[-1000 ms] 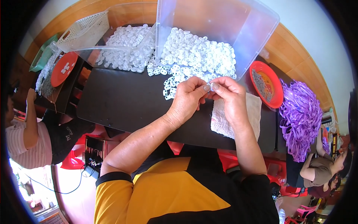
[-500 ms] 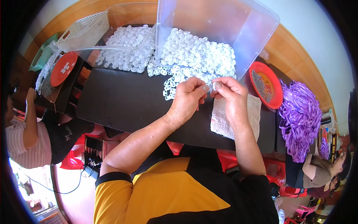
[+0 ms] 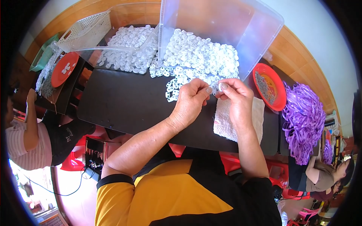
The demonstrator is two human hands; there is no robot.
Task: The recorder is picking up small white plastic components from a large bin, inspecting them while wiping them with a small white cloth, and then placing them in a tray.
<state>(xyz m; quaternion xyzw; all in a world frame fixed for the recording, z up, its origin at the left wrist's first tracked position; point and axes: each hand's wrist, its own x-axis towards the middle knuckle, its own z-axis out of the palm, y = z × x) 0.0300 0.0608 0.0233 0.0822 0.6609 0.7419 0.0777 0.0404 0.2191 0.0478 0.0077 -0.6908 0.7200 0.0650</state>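
The piece [image 3: 220, 87] was small and white, and it sat at the tips of the right hand [image 3: 242, 102], up over the table [image 3: 124, 100]. The right thumb and finger pinched it. Its white edge poked out to the left of the thumb tip, facing the left hand [image 3: 189, 101]. The thumb hid a lot of it, so its long way was too hard to tell.

The left hand was near, but the two hands did not touch. Its thumb and first finger were close together at the tips, and the other fingers curled under. If they pinched something, it was too small to tell.

Just past the hands was a big pile [image 3: 203, 52] of white bits. It lay in a clear tub [image 3: 260, 28] and spread out onto the table. Another clear tub to the left had white bits too. A pale cloth [image 3: 223, 122] lay flat, partly under the right hand and wrist. To the right were a red bowl [image 3: 282, 101] with small grey bits and a heap of purple ribbons [image 3: 303, 122].
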